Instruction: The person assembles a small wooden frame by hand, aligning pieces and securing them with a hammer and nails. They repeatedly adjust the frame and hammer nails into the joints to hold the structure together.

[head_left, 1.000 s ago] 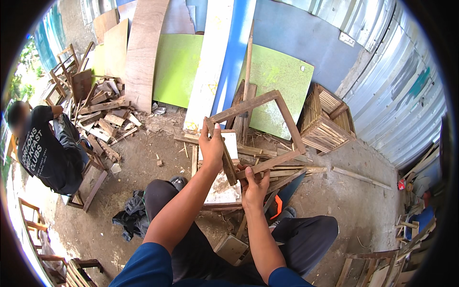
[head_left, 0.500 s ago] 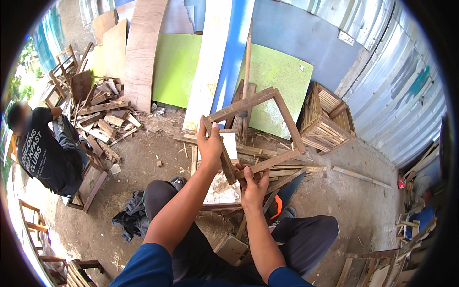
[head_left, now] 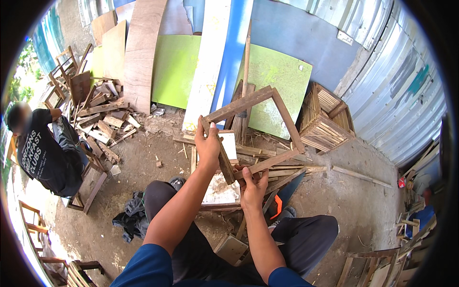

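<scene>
A four-sided wooden frame of brown strips is held up in front of me, tilted, with its middle bare. My left hand is closed round the near left strip, close to its upper corner. At the lower corner my right hand grips the frame, its thumb and fingers on the wood where two strips meet. Below the frame stands a low work surface with a worn white top, partly hidden by my left forearm and the frame.
Wood strips lie right of the work surface. A person in a black shirt sits at left by a scrap-wood pile. A broom and boards lean at the back, a slatted wooden piece to their right.
The frame and both hands have shifted very slightly left. The grip of each hand looks the same.
</scene>
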`<act>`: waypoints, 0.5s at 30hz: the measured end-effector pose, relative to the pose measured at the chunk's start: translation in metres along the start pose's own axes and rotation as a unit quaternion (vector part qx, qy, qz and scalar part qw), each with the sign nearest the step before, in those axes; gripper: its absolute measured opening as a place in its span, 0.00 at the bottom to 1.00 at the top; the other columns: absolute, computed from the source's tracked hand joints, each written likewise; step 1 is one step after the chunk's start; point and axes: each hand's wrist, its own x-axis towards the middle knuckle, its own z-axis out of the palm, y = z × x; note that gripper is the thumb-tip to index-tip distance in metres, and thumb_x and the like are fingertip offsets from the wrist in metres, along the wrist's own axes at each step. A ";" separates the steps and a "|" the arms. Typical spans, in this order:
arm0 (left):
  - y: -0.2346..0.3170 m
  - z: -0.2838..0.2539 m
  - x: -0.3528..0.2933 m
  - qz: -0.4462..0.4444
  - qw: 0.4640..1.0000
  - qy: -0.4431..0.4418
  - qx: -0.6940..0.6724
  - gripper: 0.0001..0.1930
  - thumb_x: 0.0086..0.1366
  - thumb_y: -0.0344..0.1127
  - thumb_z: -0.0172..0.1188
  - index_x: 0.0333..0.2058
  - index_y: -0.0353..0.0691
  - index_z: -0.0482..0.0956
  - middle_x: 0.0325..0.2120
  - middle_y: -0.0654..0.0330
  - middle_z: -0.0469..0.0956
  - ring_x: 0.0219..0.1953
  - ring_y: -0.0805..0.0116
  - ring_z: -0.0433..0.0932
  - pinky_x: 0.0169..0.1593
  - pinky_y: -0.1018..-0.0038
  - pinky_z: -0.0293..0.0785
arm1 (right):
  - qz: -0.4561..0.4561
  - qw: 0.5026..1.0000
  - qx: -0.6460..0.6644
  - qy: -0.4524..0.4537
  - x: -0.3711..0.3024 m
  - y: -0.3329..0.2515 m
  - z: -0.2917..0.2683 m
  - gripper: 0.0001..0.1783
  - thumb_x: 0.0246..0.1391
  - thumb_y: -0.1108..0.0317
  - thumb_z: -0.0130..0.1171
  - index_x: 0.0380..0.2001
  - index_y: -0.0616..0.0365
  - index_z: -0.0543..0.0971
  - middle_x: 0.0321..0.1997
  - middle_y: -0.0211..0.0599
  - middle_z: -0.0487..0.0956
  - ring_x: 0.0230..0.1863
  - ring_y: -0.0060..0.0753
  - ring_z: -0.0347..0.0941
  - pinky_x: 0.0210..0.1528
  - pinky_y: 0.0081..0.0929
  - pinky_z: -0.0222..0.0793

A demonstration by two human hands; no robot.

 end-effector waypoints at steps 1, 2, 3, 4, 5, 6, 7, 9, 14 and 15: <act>0.000 0.000 0.000 0.004 1.000 -0.001 0.002 0.28 0.82 0.37 0.55 0.75 0.44 0.63 0.48 0.63 0.77 0.48 0.71 0.78 0.52 0.62 0.84 | 0.006 1.000 0.006 0.004 0.000 0.000 0.000 0.31 0.67 0.77 0.66 0.67 0.57 0.63 0.54 0.45 0.80 0.56 0.45 0.84 0.56 0.40 0.82; 0.000 0.000 0.000 0.009 1.000 -0.003 0.004 0.28 0.81 0.37 0.55 0.75 0.44 0.63 0.48 0.63 0.77 0.48 0.71 0.78 0.51 0.63 0.84 | 0.005 1.000 0.005 0.004 -0.001 -0.001 0.000 0.31 0.66 0.77 0.66 0.67 0.57 0.63 0.54 0.45 0.80 0.55 0.45 0.84 0.56 0.40 0.82; 0.000 0.000 0.000 0.008 1.000 -0.001 0.006 0.27 0.81 0.37 0.55 0.75 0.43 0.63 0.48 0.63 0.77 0.47 0.71 0.78 0.51 0.63 0.84 | 0.011 1.000 0.010 0.007 -0.001 -0.002 0.000 0.32 0.66 0.77 0.66 0.67 0.57 0.63 0.54 0.44 0.80 0.55 0.45 0.84 0.56 0.40 0.82; 0.001 0.000 -0.001 0.014 1.000 -0.002 0.005 0.27 0.81 0.36 0.55 0.75 0.43 0.63 0.48 0.63 0.78 0.47 0.71 0.79 0.50 0.64 0.83 | 0.018 1.000 0.014 0.010 -0.002 -0.003 0.001 0.32 0.66 0.77 0.66 0.67 0.57 0.63 0.54 0.44 0.80 0.55 0.45 0.84 0.56 0.40 0.82; 0.001 0.000 -0.001 0.016 1.000 -0.001 0.005 0.27 0.81 0.36 0.55 0.75 0.43 0.63 0.49 0.62 0.78 0.46 0.71 0.79 0.49 0.65 0.83 | 0.020 1.000 0.016 0.011 -0.002 -0.003 0.001 0.32 0.66 0.77 0.66 0.67 0.57 0.63 0.54 0.44 0.80 0.55 0.45 0.84 0.56 0.40 0.82; 0.002 0.000 -0.001 0.014 1.000 0.004 0.004 0.27 0.81 0.36 0.55 0.75 0.43 0.64 0.49 0.62 0.79 0.46 0.72 0.79 0.49 0.67 0.82 | 0.024 1.000 0.017 0.012 -0.003 -0.004 0.001 0.32 0.66 0.78 0.66 0.67 0.57 0.62 0.54 0.44 0.80 0.55 0.45 0.84 0.56 0.40 0.83; 0.003 0.000 -0.002 0.020 1.000 -0.002 0.005 0.29 0.81 0.35 0.56 0.76 0.44 0.62 0.48 0.61 0.78 0.45 0.72 0.78 0.47 0.68 0.81 | 0.025 0.999 0.029 0.006 -0.003 -0.004 0.002 0.32 0.66 0.78 0.66 0.68 0.57 0.62 0.55 0.44 0.80 0.56 0.45 0.84 0.56 0.39 0.83; 0.005 0.000 -0.002 0.026 1.000 -0.009 0.008 0.33 0.80 0.32 0.56 0.79 0.47 0.57 0.47 0.59 0.78 0.42 0.72 0.77 0.44 0.70 0.78 | 0.024 0.999 0.019 0.012 -0.003 -0.004 0.002 0.33 0.66 0.78 0.66 0.68 0.57 0.62 0.55 0.44 0.79 0.56 0.44 0.84 0.55 0.39 0.83; 0.009 0.001 -0.005 0.017 1.000 -0.005 0.008 0.29 0.81 0.33 0.55 0.77 0.44 0.62 0.49 0.60 0.80 0.45 0.72 0.79 0.46 0.71 0.78 | 0.014 1.000 0.018 0.010 -0.001 -0.003 0.002 0.34 0.66 0.77 0.66 0.70 0.57 0.61 0.57 0.45 0.78 0.56 0.45 0.84 0.54 0.39 0.84; 0.010 0.001 -0.005 0.016 1.000 -0.003 0.013 0.28 0.81 0.33 0.55 0.75 0.42 0.65 0.50 0.61 0.81 0.48 0.71 0.80 0.47 0.71 0.79 | 0.022 0.999 0.022 0.014 -0.002 -0.004 0.001 0.34 0.66 0.77 0.66 0.70 0.57 0.61 0.57 0.45 0.78 0.56 0.45 0.84 0.55 0.40 0.84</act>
